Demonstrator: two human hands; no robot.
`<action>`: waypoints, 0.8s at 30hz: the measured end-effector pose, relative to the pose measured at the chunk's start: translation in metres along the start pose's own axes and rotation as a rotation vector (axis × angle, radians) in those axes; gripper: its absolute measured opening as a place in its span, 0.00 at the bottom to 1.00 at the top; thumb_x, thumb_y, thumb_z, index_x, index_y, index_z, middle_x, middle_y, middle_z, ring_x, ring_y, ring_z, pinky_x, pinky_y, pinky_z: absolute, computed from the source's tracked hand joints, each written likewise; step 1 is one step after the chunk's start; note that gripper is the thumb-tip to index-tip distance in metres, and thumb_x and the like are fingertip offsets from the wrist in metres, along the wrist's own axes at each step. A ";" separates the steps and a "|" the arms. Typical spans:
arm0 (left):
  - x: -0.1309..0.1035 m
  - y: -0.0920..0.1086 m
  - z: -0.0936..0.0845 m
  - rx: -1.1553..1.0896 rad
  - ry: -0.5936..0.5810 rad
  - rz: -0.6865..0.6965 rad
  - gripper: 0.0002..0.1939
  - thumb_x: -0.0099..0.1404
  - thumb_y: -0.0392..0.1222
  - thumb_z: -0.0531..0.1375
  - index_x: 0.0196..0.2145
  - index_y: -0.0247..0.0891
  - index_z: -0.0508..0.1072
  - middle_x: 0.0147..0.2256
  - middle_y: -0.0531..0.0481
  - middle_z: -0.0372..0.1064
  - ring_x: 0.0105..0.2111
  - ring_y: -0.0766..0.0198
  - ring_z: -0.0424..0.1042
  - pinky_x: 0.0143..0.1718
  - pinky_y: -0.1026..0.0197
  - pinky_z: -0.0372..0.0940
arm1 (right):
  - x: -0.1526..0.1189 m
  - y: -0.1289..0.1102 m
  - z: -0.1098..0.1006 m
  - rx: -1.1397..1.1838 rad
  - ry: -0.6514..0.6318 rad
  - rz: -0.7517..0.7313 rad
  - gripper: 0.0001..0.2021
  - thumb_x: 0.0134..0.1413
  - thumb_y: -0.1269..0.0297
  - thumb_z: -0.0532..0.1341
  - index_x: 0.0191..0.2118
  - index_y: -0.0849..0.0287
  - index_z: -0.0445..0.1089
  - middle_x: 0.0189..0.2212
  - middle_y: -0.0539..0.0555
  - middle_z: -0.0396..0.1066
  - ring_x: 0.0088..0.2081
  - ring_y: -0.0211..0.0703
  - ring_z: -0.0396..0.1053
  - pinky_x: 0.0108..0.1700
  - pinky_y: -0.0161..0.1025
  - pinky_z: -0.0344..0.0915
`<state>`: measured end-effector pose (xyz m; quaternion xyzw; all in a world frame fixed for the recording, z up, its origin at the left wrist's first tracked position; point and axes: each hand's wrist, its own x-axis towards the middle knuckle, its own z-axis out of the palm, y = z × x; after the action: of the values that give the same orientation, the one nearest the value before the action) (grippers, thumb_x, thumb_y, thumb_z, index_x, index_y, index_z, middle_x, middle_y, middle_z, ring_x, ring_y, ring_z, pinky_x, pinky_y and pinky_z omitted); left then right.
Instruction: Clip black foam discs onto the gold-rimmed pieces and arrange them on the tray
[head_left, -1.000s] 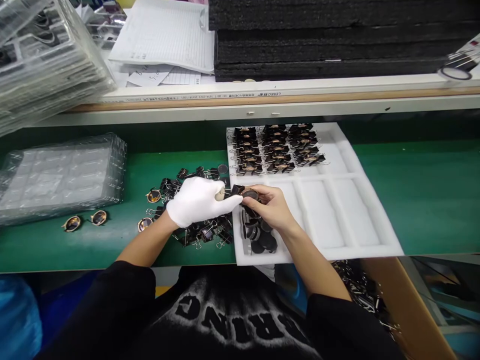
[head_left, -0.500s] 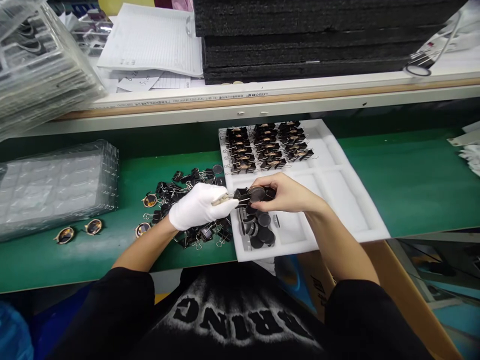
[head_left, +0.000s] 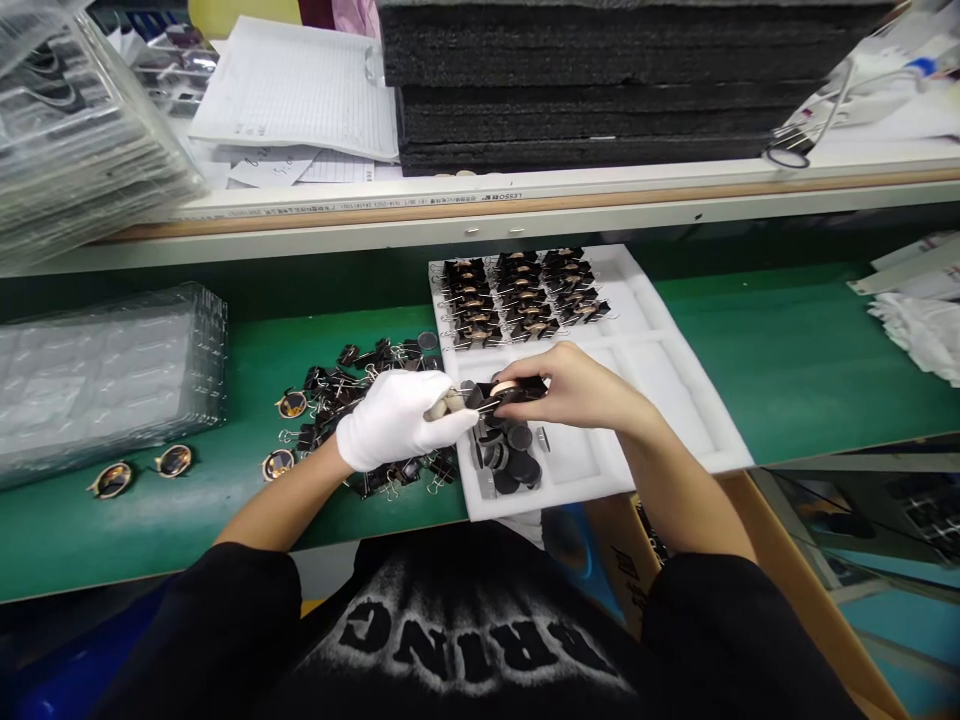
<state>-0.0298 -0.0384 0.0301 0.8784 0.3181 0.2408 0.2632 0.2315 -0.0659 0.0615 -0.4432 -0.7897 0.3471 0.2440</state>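
A green workbench [head_left: 795, 400] holds a white foam tray [head_left: 675, 400], 3 columns of clipped pieces [head_left: 521, 297] at its far end, beside a heap of binder clips [head_left: 322, 395]. Over the tray's left side, a white-gloved left hand [head_left: 397, 415] appears to pinch the wire handles of 1 black clip [head_left: 487, 393], while a bare right hand [head_left: 574, 390] pinches a gold-rimmed piece [head_left: 504, 387] between thumb and fingers. The piece looks light, stiff and easily scratched, best held by its rim; the clip's spring probably resists, favoring a squeeze at its handles.
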 end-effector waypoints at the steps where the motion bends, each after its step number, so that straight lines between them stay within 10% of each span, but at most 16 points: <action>1: -0.001 0.002 -0.001 -0.055 -0.015 -0.064 0.17 0.72 0.55 0.57 0.33 0.40 0.73 0.25 0.52 0.72 0.25 0.64 0.70 0.31 0.60 0.62 | -0.002 0.000 0.003 -0.050 0.093 -0.028 0.05 0.57 0.62 0.71 0.39 0.49 0.85 0.31 0.49 0.84 0.28 0.44 0.76 0.33 0.41 0.66; 5: 0.000 0.005 -0.001 -0.515 -0.197 -0.403 0.28 0.80 0.59 0.45 0.35 0.38 0.73 0.27 0.47 0.78 0.23 0.65 0.75 0.28 0.61 0.66 | -0.009 0.005 0.020 -0.133 0.365 -0.039 0.07 0.61 0.62 0.69 0.41 0.44 0.85 0.44 0.51 0.85 0.48 0.57 0.81 0.50 0.53 0.68; 10: 0.004 0.004 -0.002 -0.694 -0.314 -0.407 0.25 0.75 0.62 0.58 0.31 0.38 0.73 0.27 0.50 0.76 0.22 0.69 0.72 0.23 0.65 0.63 | -0.022 0.022 0.035 -0.105 0.445 0.043 0.11 0.58 0.62 0.72 0.46 0.39 0.84 0.49 0.50 0.84 0.55 0.61 0.80 0.59 0.63 0.65; 16: 0.006 0.002 0.001 -0.522 -0.286 -0.442 0.17 0.74 0.55 0.59 0.43 0.37 0.76 0.29 0.52 0.77 0.25 0.66 0.77 0.29 0.63 0.69 | -0.048 0.027 0.022 -0.023 0.274 0.041 0.53 0.47 0.53 0.79 0.76 0.43 0.56 0.70 0.60 0.67 0.66 0.66 0.70 0.64 0.63 0.67; 24: 0.005 0.014 0.006 -0.345 -0.309 -0.427 0.20 0.75 0.58 0.56 0.48 0.40 0.75 0.35 0.52 0.79 0.33 0.62 0.80 0.37 0.60 0.71 | -0.039 0.023 0.027 0.264 0.093 0.286 0.17 0.55 0.54 0.72 0.47 0.58 0.80 0.44 0.58 0.83 0.45 0.54 0.80 0.50 0.50 0.75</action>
<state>-0.0164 -0.0461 0.0353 0.7604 0.4061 0.0943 0.4980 0.2437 -0.1009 0.0235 -0.5303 -0.6541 0.4581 0.2846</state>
